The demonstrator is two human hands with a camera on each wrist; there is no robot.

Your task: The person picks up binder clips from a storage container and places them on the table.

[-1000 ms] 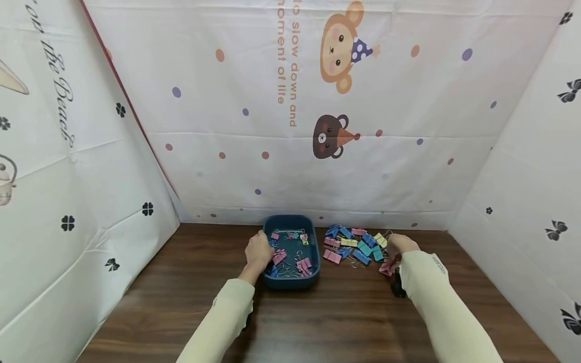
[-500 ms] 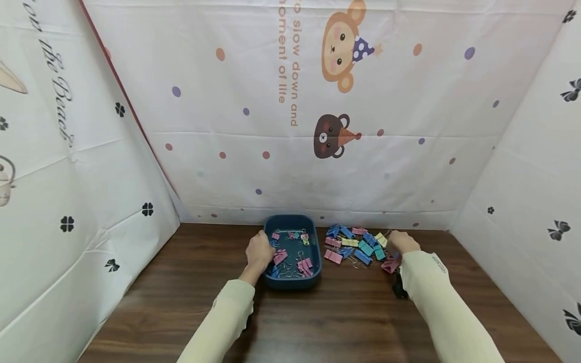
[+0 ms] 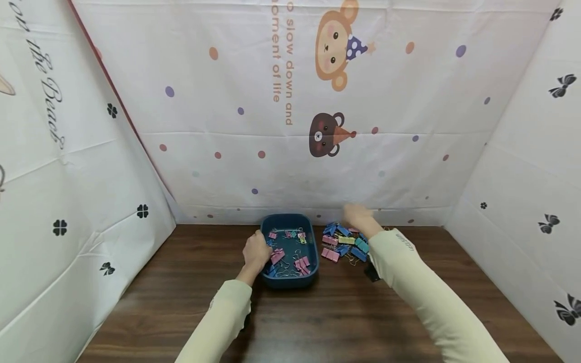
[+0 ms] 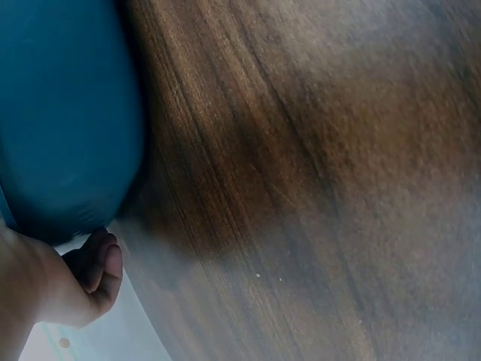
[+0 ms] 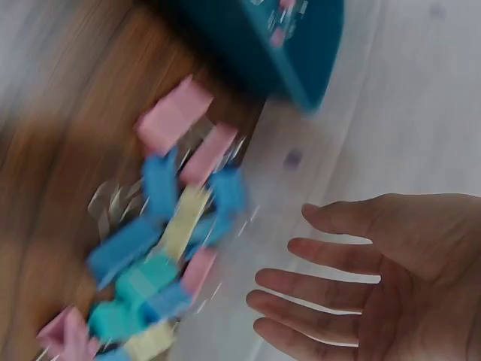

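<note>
The left hand (image 3: 256, 249) grips the side of the box (image 3: 290, 283), while the right hand (image 5: 409, 278), fingers spread, hovers by clips (image 3: 346, 241) heaped right of it, its sleeve (image 3: 408, 262) hiding some, before a cloth (image 3: 204, 194) reading "slow down and".

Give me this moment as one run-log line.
left hand: grips blue tray | right hand: empty, fingers spread, near binder clip pile | tray: some clips inside | pile: on table

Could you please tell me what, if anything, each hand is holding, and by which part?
The left hand holds the blue bin by its left edge; the right hand holds nothing.
</note>
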